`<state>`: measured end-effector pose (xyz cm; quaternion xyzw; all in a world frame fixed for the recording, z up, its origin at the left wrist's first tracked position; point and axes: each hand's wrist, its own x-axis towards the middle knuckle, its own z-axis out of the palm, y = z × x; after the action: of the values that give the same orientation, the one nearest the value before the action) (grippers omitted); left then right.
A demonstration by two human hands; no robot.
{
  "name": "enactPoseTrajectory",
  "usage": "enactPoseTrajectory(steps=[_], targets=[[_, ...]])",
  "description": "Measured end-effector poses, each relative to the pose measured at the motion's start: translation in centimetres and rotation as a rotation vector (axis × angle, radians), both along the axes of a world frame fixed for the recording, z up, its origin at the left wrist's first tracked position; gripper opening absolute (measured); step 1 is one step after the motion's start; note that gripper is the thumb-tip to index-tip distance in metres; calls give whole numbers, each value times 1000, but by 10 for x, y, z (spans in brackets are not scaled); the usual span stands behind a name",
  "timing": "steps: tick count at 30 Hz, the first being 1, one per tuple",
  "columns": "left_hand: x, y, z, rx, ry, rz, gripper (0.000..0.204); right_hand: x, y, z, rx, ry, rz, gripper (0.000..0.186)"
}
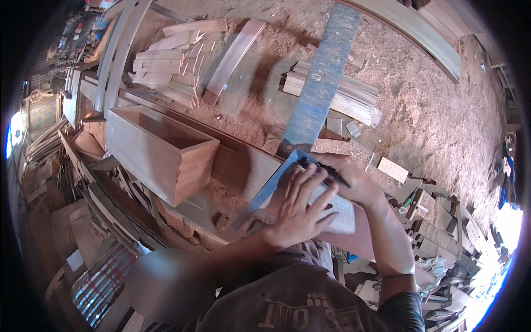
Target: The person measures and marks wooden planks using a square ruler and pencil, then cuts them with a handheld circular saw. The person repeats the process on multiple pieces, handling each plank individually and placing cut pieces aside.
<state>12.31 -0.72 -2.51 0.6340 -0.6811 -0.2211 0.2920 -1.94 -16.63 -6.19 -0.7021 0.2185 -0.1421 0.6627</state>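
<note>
At far left, only heaps of wood scraps [61, 182], well apart from the work. Next, on the long bench, an open wooden box [160, 152], empty, standing near the brown board [243, 166] but not touching the hands. Then the blue square ruler [318, 83], laid over the board with its corner just under the fingers. Left hand [301, 202] spread wide and flat, pressing down on the ruler and on a white sheet [343, 213]. Right hand [348, 180] closed narrow around a dark pencil [332, 171], tip down beside the ruler corner. Marking seemingly in the middle: any drawn line hidden under the hands, so impossible to tell how much done; no cut seen on the board. Behind, a stack of slats [343, 94] on the sawdust floor [431, 110]. At right, small offcuts [437, 221] crowding near the right elbow, with little free room there.
</note>
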Motion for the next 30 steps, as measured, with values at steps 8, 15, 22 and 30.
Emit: enactPoseTrajectory(steps=[8, 15, 22, 30], targets=[[6, 3, -28, 27, -148, 246, 61, 13, 13, -11, 231, 88, -15, 38], [8, 0, -40, 60, -167, 296, 57, 35, 17, -5, 320, 341, -92, 44], [7, -2, -44, 64, -186, 347, 54, 49, 13, -3, 357, 333, -102, 40], [6, -1, -43, 71, -173, 352, 57, 47, 10, -2, 336, 337, -62, 39]])
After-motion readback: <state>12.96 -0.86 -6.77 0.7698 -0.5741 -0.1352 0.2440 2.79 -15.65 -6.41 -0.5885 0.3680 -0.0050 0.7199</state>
